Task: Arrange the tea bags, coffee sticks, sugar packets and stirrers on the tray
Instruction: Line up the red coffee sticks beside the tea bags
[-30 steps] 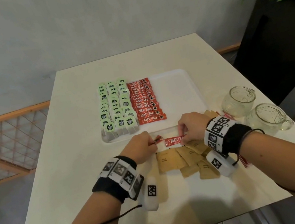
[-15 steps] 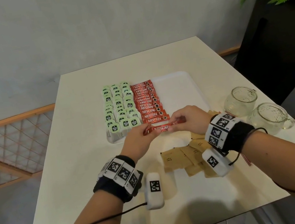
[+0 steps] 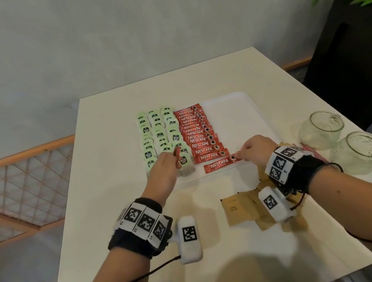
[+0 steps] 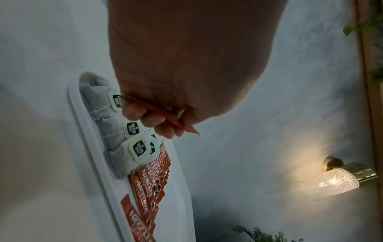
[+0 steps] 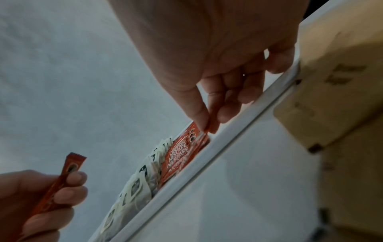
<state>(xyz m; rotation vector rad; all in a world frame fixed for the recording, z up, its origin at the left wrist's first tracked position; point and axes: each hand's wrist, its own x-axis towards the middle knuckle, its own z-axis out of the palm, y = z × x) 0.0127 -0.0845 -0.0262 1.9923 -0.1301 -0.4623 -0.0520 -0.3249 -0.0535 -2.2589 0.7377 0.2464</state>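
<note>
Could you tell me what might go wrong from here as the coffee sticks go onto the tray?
1. The right hand pinches only the end of the coffee stick at the tray's near rim; it lies askew to the red column and may stay crooked.
2. The left hand holds a second stick just above the tea bags; lowering it could knock their tags out of line.

You see a white tray point(image 3: 235, 104) on a cream desk point(image 3: 112, 153). The tea bags point(image 3: 157, 133) carry pale green tags with dark labels; the coffee sticks point(image 3: 200, 135) are red with white lettering. The sugar packets point(image 3: 238, 208) are plain brown. Your wristbands point(image 3: 142, 223) are black, set with white blocks printed in black-and-white square codes. The mugs point(image 3: 319, 128) are clear glass.
</note>
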